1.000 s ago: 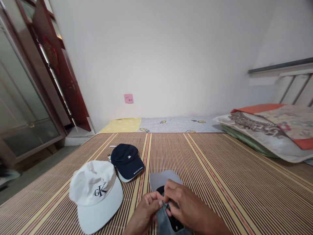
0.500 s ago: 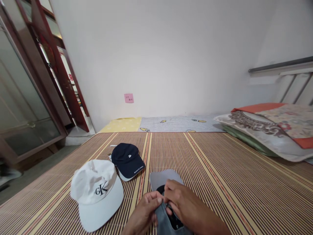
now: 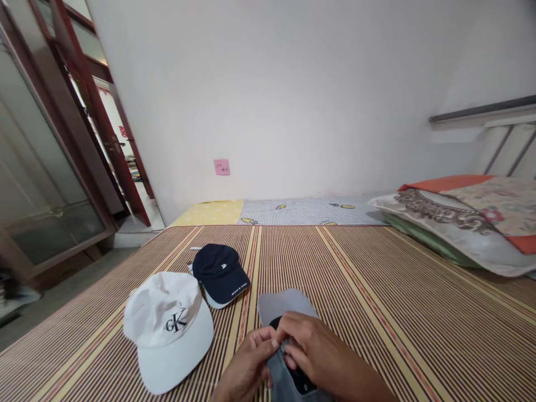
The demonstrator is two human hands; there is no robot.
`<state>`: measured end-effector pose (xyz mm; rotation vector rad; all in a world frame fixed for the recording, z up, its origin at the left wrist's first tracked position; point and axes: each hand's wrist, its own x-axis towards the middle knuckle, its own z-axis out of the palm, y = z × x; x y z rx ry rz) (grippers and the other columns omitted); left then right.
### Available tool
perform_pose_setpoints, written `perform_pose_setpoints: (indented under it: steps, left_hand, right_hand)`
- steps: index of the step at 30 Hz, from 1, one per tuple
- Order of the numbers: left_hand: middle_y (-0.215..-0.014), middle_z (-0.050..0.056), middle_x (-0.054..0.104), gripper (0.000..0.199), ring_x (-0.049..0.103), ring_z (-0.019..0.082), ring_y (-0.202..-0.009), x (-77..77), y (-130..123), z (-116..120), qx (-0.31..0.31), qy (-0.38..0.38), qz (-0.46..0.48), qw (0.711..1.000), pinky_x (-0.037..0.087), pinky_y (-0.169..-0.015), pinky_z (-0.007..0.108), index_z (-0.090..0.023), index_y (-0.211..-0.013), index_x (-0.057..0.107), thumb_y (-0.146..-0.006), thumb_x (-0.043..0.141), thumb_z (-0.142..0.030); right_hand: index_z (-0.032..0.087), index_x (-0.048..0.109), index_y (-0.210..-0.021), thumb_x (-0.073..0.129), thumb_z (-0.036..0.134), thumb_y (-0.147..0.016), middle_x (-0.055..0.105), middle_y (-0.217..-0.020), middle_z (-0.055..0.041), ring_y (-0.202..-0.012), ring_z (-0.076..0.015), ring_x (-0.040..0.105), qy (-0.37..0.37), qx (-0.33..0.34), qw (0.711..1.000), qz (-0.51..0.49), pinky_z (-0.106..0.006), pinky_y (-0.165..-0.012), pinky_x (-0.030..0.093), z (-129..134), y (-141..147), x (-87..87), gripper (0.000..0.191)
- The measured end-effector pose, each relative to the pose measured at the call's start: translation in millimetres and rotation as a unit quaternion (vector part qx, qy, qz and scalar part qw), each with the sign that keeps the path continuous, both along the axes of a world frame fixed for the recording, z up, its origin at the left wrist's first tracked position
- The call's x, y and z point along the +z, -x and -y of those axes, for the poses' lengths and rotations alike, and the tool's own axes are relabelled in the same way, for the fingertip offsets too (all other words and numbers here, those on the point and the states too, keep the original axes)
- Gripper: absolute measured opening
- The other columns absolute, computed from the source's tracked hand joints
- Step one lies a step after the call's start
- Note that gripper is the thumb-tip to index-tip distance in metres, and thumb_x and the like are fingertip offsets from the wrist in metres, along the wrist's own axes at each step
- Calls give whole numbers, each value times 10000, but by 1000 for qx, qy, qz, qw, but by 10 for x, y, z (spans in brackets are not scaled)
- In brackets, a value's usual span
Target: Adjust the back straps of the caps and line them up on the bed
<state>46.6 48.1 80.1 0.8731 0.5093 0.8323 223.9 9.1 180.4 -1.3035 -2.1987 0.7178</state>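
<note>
A grey cap lies upturned at the bottom centre, its brim pointing away from me and its dark inside partly showing. My left hand pinches the cap's left edge between thumb and forefinger. Right beside it, my right hand has its fingers curled on the same edge, with fingertips reaching into the cap. What exactly the fingertips grip is hidden. To the left rests a white cap with black letters. Behind that one sits a navy cap with a small white emblem.
A striped bamboo mat covers the bed. Pillows are stacked at the right. A patterned cloth runs along the wall at the back, below a pink note. An open door stands at the far left.
Both hands stay at the grey cap's edge; the right hand has shifted slightly down and its fingers have come closer to the left thumb. The whole view has moved a little.
</note>
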Motion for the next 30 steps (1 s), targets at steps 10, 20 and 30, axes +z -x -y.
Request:
perform_pose_setpoints:
  steps: [10, 20, 30]
  left_hand:
    - [-626, 69, 741, 382, 602, 96, -425, 10, 1, 0, 12, 12, -9, 1000, 479, -389, 154, -131, -799, 689, -755, 897, -449]
    - [-728, 96, 769, 334, 675, 125, -537, -41, 9, 15, -11, -2, 15, 1000, 511, -451, 162, -140, -850, 705, -754, 907, -388]
    - [-603, 50, 716, 433, 503, 47, -392, -2, -25, 41, -25, -30, -10, 999, 291, -370, 134, -119, -841, 758, -720, 912, -505]
  right_hand:
    - [167, 657, -876, 575, -37, -911, 646, -976, -25, -907, -174, 661, -17, -2, 1000, -2, -274, -793, 452, -86, -52, -107, 223]
    - [186, 634, -889, 573, -32, -886, 676, -934, -12, -891, -169, 647, -16, 1, 1000, -14, -274, -793, 432, -45, -34, -75, 227]
    - [185, 615, -913, 542, 19, -918, 695, -966, -39, -931, -196, 662, 14, 2, 1000, -16, -303, -833, 455, 17, -38, -22, 181]
